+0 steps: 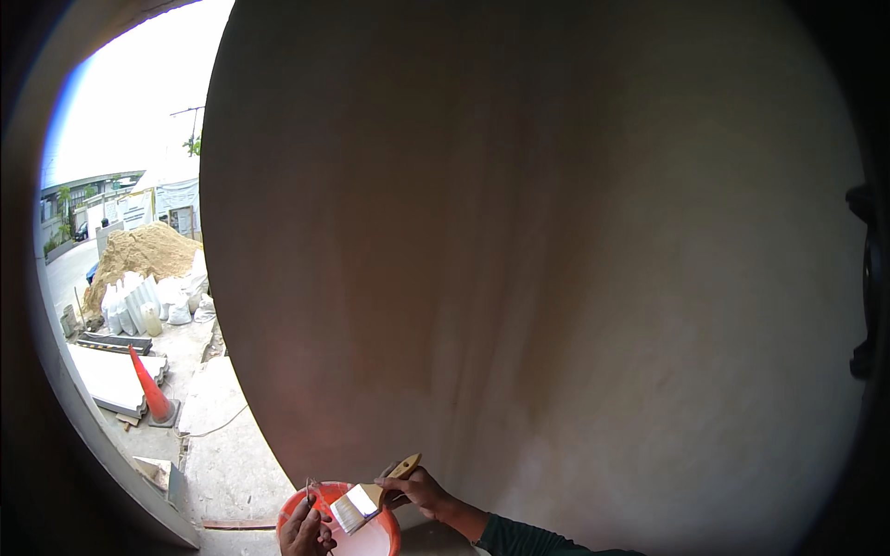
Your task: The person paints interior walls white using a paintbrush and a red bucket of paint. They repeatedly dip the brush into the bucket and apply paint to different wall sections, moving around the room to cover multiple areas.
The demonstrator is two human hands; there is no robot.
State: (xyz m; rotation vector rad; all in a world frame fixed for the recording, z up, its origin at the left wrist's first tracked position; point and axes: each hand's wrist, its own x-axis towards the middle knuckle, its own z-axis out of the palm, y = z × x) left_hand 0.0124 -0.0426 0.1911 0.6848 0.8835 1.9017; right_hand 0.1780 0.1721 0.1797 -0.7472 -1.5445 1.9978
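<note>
The right hand [414, 489] is closed around the wooden handle of a flat paintbrush [368, 498], its fingers wrapped near the base of the handle. The brush slants, its handle pointing up and to the right and its pale bristles [349, 515] down and to the left, over the mouth of a red-orange bucket [394, 533]. The left hand [303, 530] is at the bucket's left side, just beside the bristles, with its fingers curled and bunched. Something thin sticks up from its fingertips, too small for me to make out, so I can't tell whether that hand truly grips it. Inside the bucket there's a whitish, pinkish-tinted surface showing under the brush.

A dark green sleeve [524, 537] covers the right forearm, which reaches in from the lower right. Beyond the hands rises a broad, brownish-grey wall [556, 278], streaked with lighter vertical bands. At the far right edge is a dark object, its kind unclear.

To the left, a bright opening looks outside. An orange traffic cone [151, 389] leans beside white sheets [107, 375] on the ground; a thin cable [221, 427] crosses the pale slab [236, 473] nearby. Farther off, white sacks [130, 304] sit against a heap of sand [153, 250].
</note>
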